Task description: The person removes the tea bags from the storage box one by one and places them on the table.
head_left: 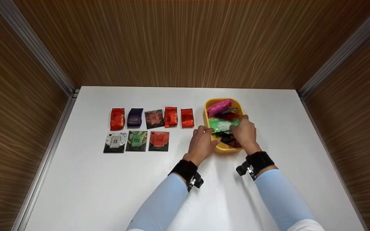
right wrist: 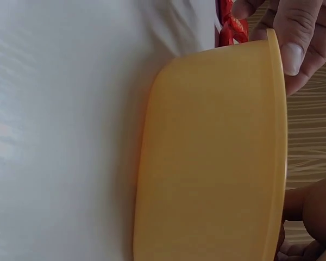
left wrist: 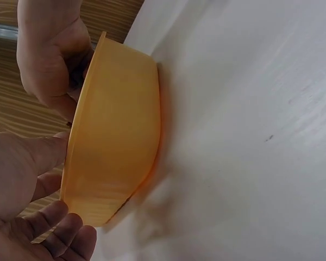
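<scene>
Fingers, left: the left hand (head_left: pixel 201 144) sits at the near-left edge of the yellow bowl (head_left: pixel 208 123), its fingers (head_left: pixel 208 130) curled to the rim and touching the green packet (head_left: pixel 223 124); whether they pinch it cannot be told.
Fingers, right: the right hand (head_left: pixel 245 133) reaches into the bowl from the right, fingers bent down over the green packet and the dark packets (head_left: pixel 228 140) under it; a firm hold cannot be made out.
Bowl: stands on the white surface (head_left: pixel 108 179), right of centre, between the two hands; the left wrist view shows its orange-yellow wall (left wrist: pixel 117 136) with a hand at the rim, the right wrist view shows the same wall (right wrist: pixel 212 157) with a thumb on the rim.
Bowl contents: a pink packet (head_left: pixel 219 106) at the far end, the green packet across the middle, red and dark ones beneath.
Back row: five packets lying left of the bowl, red (head_left: pixel 117 118), dark blue (head_left: pixel 135 117), brown (head_left: pixel 154 118), red (head_left: pixel 171 116), red (head_left: pixel 187 117).
Front row: three packets, black-and-white (head_left: pixel 115 142), green-and-black (head_left: pixel 136 141), red (head_left: pixel 159 141).
Sleeves: light blue, with black wrist straps.
</scene>
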`<state>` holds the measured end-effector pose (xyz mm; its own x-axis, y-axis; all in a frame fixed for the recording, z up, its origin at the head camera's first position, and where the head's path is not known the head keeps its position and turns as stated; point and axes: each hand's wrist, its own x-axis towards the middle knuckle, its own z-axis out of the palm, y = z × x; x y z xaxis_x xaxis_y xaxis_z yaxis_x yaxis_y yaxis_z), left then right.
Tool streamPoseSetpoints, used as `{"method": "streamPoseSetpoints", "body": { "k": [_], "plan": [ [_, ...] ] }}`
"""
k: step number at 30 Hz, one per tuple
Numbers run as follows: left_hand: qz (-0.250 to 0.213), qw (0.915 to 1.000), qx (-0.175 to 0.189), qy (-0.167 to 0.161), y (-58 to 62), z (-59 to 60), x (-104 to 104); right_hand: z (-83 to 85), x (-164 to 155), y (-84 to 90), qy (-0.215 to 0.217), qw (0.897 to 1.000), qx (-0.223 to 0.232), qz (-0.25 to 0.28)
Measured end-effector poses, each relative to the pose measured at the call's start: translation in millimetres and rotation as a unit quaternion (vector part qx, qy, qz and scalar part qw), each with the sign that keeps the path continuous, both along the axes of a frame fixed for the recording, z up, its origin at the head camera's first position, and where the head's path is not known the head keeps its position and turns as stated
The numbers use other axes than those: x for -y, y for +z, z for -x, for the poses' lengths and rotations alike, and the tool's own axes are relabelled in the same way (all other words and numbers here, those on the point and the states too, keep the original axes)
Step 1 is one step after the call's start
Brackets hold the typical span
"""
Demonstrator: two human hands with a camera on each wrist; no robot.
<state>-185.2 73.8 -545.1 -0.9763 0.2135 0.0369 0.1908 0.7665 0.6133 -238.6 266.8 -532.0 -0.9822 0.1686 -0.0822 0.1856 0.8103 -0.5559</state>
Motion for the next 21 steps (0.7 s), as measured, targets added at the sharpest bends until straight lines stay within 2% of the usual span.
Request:
{"method": "streamPoseSetpoints", "body": {
  "k": [2, 4, 8, 11, 14, 18, 21],
  "plan": [
    [-0.001, 1.0000, -0.001, 0.003, -0.4, 0.3, 0, -0.3, 0, 1.1, 0.006, 1.000, -0.005, 0.003],
    [-0.004, 1.0000, 0.002, 0.005, -1.0, 0.6, 0, -1.8, 1, 2.8, 0.018, 1.000, -0.016, -0.015],
    [-0.009, 0.9999, 0.011, 0.007, -1.4, 0.4, 0, -7.3, 4, 6.5, 0.049, 0.993, -0.033, -0.105],
    [-0.007, 0.9999, 0.011, 0.008, -1.4, -0.4, 1, -9.6, 9, 7.2, 0.059, 0.986, -0.015, -0.154],
    [-0.006, 0.9999, 0.011, 0.010, -1.8, -1.0, 1, -8.9, 14, 4.0, 0.064, 0.981, 0.017, -0.180],
    [-0.007, 0.9999, 0.012, 0.010, -2.2, -0.8, 0, -4.9, 20, -4.1, 0.061, 0.977, 0.054, -0.196],
    [-0.005, 0.9999, 0.010, 0.008, -2.1, -0.2, 0, -1.2, 19, -8.5, 0.051, 0.979, 0.065, -0.188]
  ]
}}
